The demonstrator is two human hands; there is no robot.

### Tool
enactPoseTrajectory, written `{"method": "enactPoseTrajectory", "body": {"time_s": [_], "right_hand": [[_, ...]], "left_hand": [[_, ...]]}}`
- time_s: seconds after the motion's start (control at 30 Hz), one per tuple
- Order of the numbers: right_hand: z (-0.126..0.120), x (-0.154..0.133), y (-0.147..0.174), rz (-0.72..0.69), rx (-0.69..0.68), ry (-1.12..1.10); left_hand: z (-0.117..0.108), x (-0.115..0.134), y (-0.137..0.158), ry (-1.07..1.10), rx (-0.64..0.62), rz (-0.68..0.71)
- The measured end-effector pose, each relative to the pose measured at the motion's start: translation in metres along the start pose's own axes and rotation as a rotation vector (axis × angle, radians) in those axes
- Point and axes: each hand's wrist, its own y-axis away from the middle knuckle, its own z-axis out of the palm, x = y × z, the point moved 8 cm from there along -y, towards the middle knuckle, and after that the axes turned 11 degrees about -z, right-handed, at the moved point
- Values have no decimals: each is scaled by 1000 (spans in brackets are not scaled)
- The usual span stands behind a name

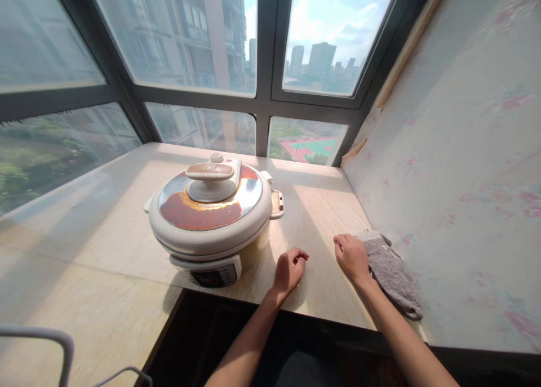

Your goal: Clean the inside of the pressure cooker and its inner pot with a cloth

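My left hand (291, 270) rests on the counter to the right of a white electric pressure cooker (211, 235). Its fingers are loosely curled in, and nothing shows in them. My right hand (351, 257) lies further right, fingers also bent inward, beside a folded grey-brown towel (393, 274). The hand's edge overlaps the towel's pale end; whether it presses on it I cannot tell. The cooker's lid is on, with a beige handle (210, 172) on top and reddish-brown patches around it. A dark control panel (211, 275) faces the counter's front edge.
Behind the marbled counter (105, 207) stand dark-framed windows (264, 66). A flower-patterned wall (465, 178) closes off the right side. At the lower left, a grey curved tube (63, 342) pokes into view. Below the counter's front edge there is a dark gap.
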Motion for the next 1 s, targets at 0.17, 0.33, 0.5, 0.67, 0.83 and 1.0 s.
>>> {"method": "enactPoseTrajectory", "body": {"time_s": [0.17, 0.33, 0.5, 0.67, 0.83, 1.0], "right_hand": [[-2, 2, 3, 3, 34, -74], [-3, 2, 5, -54, 64, -83], [-3, 3, 7, -83, 85, -88], [-2, 4, 7, -62, 71, -114], [-1, 5, 8, -58, 61, -106], [-4, 3, 8, -99, 98, -82]], "left_hand": [[-1, 1, 2, 3, 3, 7], [-3, -3, 10, 2, 35, -6], [-4, -4, 14, 23, 60, 1], [-5, -3, 14, 2, 63, -4], [-5, -4, 16, 32, 68, -23], [-26, -12, 38, 167, 172, 19]]}}
